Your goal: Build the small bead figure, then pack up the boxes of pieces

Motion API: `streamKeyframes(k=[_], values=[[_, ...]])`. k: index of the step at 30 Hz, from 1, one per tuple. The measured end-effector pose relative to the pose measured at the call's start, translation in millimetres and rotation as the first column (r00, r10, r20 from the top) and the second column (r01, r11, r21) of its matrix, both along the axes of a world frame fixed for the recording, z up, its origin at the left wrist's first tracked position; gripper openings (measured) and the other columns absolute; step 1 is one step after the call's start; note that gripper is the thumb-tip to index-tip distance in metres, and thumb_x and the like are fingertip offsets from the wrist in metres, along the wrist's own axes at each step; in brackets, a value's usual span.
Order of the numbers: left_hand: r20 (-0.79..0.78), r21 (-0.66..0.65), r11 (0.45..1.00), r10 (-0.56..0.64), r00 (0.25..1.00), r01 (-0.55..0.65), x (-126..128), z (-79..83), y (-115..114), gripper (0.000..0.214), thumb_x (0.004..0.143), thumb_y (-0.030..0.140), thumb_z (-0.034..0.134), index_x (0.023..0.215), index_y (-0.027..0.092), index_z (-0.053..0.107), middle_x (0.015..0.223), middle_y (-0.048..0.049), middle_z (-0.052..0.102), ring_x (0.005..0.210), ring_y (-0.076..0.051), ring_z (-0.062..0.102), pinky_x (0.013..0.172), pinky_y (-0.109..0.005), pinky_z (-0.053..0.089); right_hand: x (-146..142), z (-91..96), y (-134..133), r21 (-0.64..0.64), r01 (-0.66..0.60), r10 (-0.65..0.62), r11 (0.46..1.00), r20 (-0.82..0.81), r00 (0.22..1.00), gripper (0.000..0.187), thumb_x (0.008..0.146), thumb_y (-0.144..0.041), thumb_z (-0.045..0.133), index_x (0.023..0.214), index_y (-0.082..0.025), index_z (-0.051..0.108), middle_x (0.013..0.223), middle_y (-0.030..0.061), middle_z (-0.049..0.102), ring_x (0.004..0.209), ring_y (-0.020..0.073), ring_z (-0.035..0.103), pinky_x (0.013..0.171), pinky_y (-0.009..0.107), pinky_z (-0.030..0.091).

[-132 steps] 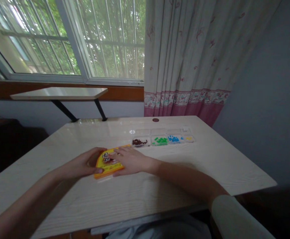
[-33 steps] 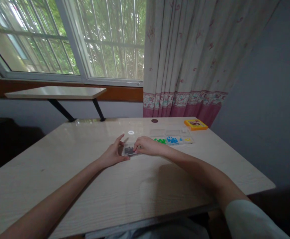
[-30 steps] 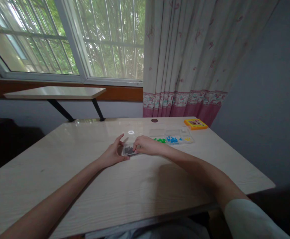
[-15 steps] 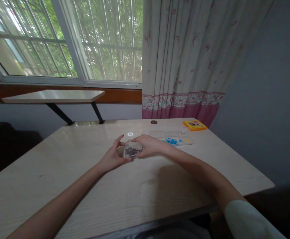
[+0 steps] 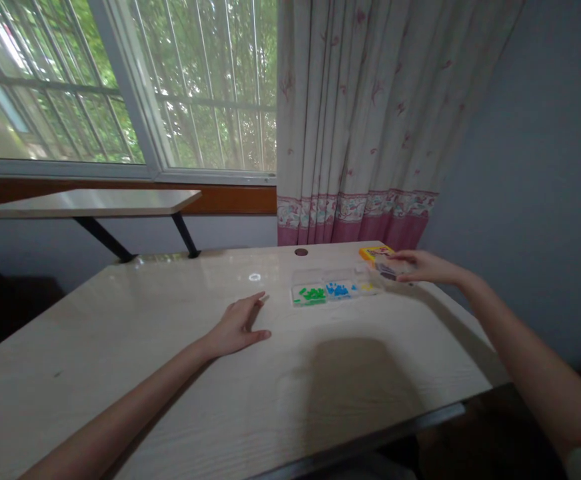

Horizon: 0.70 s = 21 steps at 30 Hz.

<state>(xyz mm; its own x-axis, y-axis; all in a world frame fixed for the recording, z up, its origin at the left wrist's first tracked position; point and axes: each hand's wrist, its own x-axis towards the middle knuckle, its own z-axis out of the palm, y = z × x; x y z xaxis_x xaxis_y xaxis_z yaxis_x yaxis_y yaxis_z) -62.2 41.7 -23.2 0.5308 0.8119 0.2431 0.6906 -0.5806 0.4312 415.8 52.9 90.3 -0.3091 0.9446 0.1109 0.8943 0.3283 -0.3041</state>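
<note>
My right hand point(image 5: 428, 268) is closed on a small clear plastic box point(image 5: 393, 267) with dark pieces inside. It holds the box at the right end of a clear divided tray point(image 5: 295, 299), in front of an orange-yellow box point(image 5: 370, 253). In the tray lie several green pieces point(image 5: 313, 295), several blue pieces point(image 5: 338, 290) and a few yellow ones point(image 5: 367, 287). Left of the tray, my left hand point(image 5: 235, 328) rests low over the tabletop with thumb and fingers apart. By its fingertips shows a small pale sliver point(image 5: 264, 298), too small to identify.
The pale wooden desk point(image 5: 195, 400) has a round dark cable hole point(image 5: 301, 253) near its back edge. A raised shelf point(image 5: 95, 202) on black brackets stands at the back left. A floral curtain point(image 5: 345, 133) hangs behind, beside a barred window point(image 5: 205, 87).
The clear box has left my left hand and moved right in my right hand, past the tray. My left hand stays near its place, now without the box. The green pieces are uncovered.
</note>
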Motion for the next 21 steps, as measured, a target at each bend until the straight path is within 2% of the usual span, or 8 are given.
streamKeyframes(k=[1,3,6,9,13,17,21], values=[[-0.005,-0.007,1.0,0.028,1.0,-0.028,4,0.6,5,0.081,0.068,0.055,0.057,0.131,0.015,0.026,0.119,-0.0148,0.048,0.11,-0.03,0.045,0.093,-0.044,0.032,20,-6.9,2,-0.013,0.086,-0.085,0.996,0.021,0.996,0.063,0.062,-0.044,0.065,0.117,-0.017,0.055,0.115,0.0094,0.058,0.101,0.0278,0.056,0.086,0.037,0.045],[-0.01,-0.035,0.996,0.085,0.996,-0.086,13,2.6,15,0.083,0.065,0.059,0.057,0.13,0.015,0.028,0.117,-0.0142,0.05,0.109,-0.03,0.045,0.093,-0.046,0.031,52,-24.4,6,-0.041,0.172,-0.17,0.984,0.04,0.985,0.063,0.061,-0.044,0.065,0.115,-0.016,0.056,0.113,0.0107,0.059,0.1,0.0279,0.057,0.087,0.037,0.045],[0.013,-0.095,0.987,0.133,0.991,-0.131,32,6.4,31,0.089,0.061,0.06,0.06,0.13,0.015,0.028,0.115,-0.0137,0.052,0.108,-0.031,0.046,0.093,-0.046,0.031,75,-52.0,11,-0.082,0.166,-0.163,0.983,0.044,0.986,0.059,0.061,-0.042,0.065,0.113,-0.015,0.057,0.113,0.0112,0.059,0.102,0.0265,0.056,0.089,0.035,0.044],[0.077,-0.139,0.983,0.13,0.988,-0.119,52,8.2,43,0.096,0.055,0.059,0.064,0.131,0.015,0.025,0.116,-0.0138,0.051,0.109,-0.031,0.045,0.093,-0.046,0.03,79,-69.3,16,-0.089,0.102,-0.098,0.991,0.048,0.994,0.054,0.064,-0.038,0.063,0.114,-0.018,0.057,0.116,0.0098,0.058,0.104,0.0264,0.055,0.092,0.037,0.042],[0.13,-0.171,0.98,0.128,0.983,-0.105,70,6.5,53,0.106,0.051,0.056,0.069,0.134,0.015,0.019,0.117,-0.0144,0.051,0.111,-0.032,0.045,0.095,-0.049,0.025,73,-74.4,24,-0.039,-0.001,0.004,0.999,0.07,0.998,0.046,0.068,-0.026,0.059,0.113,-0.019,0.058,0.118,0.0104,0.056,0.109,0.0262,0.052,0.095,0.038,0.038],[0.142,-0.202,0.973,0.14,0.98,-0.11,77,3.7,58,0.109,0.05,0.052,0.071,0.136,0.016,0.013,0.117,-0.0145,0.051,0.113,-0.033,0.043,0.097,-0.054,0.019,68,-78.2,31,0.07,-0.035,0.025,0.997,0.142,0.99,0.045,0.069,-0.016,0.054,0.114,-0.017,0.058,0.114,0.0132,0.058,0.105,0.0253,0.053,0.093,0.039,0.039],[0.152,-0.198,0.974,0.14,0.978,-0.109,77,2.9,59,0.107,0.051,0.05,0.071,0.135,0.016,0.013,0.115,-0.0127,0.052,0.113,-0.032,0.043,0.098,-0.054,0.016,63,-87.9,35,0.144,-0.035,0.018,0.989,0.119,0.993,0.046,0.074,-0.012,0.048,0.119,-0.017,0.054,0.119,0.0125,0.054,0.109,0.0229,0.05,0.096,0.038,0.036]])
